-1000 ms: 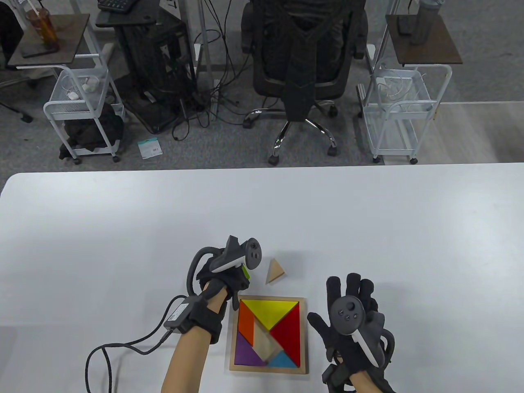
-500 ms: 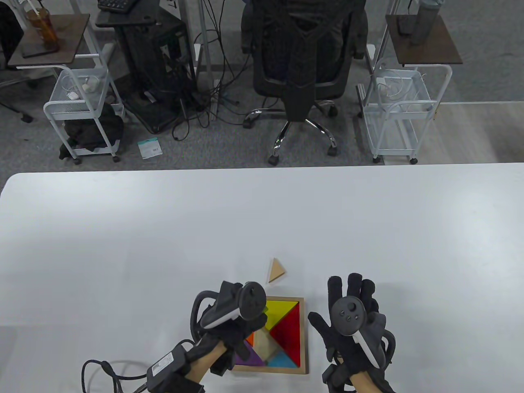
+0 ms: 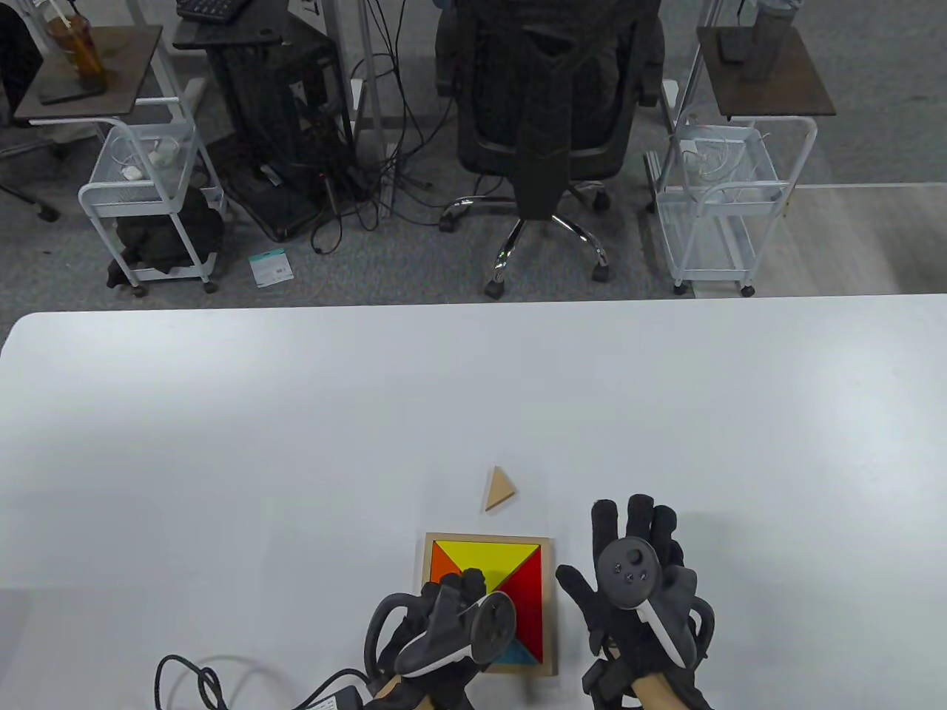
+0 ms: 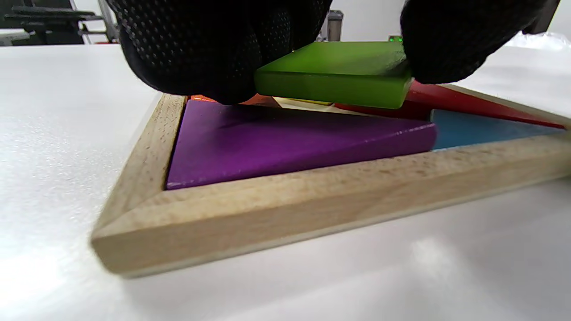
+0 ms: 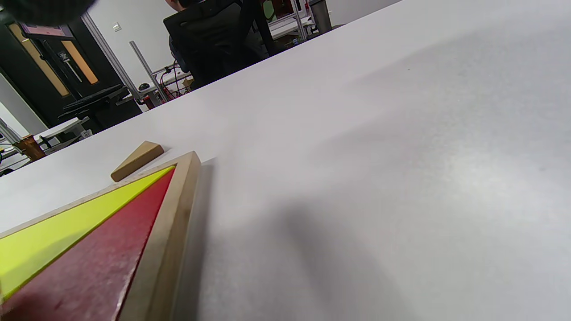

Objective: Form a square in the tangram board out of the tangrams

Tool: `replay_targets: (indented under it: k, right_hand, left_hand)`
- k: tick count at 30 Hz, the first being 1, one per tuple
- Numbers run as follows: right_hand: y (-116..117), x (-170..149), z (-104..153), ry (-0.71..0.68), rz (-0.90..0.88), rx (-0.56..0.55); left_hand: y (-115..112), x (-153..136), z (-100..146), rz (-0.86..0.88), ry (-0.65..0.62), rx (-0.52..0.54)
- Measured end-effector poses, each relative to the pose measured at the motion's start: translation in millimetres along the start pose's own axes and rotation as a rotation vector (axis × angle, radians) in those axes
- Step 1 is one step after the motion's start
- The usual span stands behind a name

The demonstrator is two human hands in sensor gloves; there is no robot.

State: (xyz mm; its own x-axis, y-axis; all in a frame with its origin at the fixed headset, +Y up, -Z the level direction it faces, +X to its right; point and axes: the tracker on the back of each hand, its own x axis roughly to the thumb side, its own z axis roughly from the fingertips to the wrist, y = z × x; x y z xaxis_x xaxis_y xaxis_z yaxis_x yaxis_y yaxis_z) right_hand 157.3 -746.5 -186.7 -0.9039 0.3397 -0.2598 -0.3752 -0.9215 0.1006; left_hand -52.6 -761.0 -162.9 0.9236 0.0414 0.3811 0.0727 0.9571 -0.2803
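The wooden tangram board [image 3: 551, 592] lies near the table's front edge, with yellow [image 3: 484, 556], red [image 3: 527, 592], orange [image 3: 442, 566] and blue [image 3: 518, 654] pieces in it. My left hand [image 3: 451, 599] is over the board's lower left part. In the left wrist view its fingers [image 4: 196, 49] pinch a green piece [image 4: 334, 71] just above the purple triangle [image 4: 285, 142], inside the board frame [image 4: 285, 214]. A plain wooden triangle [image 3: 500, 489] lies loose on the table beyond the board. My right hand [image 3: 636, 540] rests flat beside the board's right edge with its fingers spread, holding nothing.
The white table [image 3: 296, 414] stretches out behind and to both sides. A black cable [image 3: 192, 677] trails from my left wrist at the front edge. Beyond the table stand an office chair [image 3: 547, 103] and two white wire carts [image 3: 148, 185].
My left hand has come back from the far left of the board, down over the board's lower left with the green piece. The right hand has stayed still.
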Motion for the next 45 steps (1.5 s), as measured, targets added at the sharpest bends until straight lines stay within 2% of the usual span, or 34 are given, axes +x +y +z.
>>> replay_targets:
  k: [6, 20, 34, 37, 41, 43, 45]
  right_hand:
    - [-0.1, 0.5, 0.7, -0.003, 0.003, -0.003]
    - [-0.7, 0.0, 1.0, 0.001, 0.002, -0.005]
    - [-0.9, 0.2, 1.1, 0.009, 0.012, 0.003]
    - [-0.9, 0.3, 1.0, 0.009, 0.014, 0.003]
    - [-0.2, 0.2, 0.3, 0.009, 0.017, 0.015]
    - [0.7, 0.2, -0.1, 0.011, 0.018, 0.019]
    - [1.8, 0.3, -0.6, 0.014, 0.026, 0.023]
  left_hand:
    - [-2.3, 8.8, -0.5, -0.064, 0.014, -0.002]
    - [-5.4, 22.1, -6.6, -0.143, 0.022, -0.086]
    - [-5.8, 15.2, -1.2, -0.096, 0.004, -0.001]
    - [3.5, -0.6, 9.6, -0.012, 0.023, 0.065]
    - [14.4, -41.4, 26.0, 0.02, 0.071, 0.224]
    - [14.9, -62.9, 30.4, 0.007, 0.103, 0.246]
    - [12.6, -85.5, 33.9, -0.009, 0.149, 0.216]
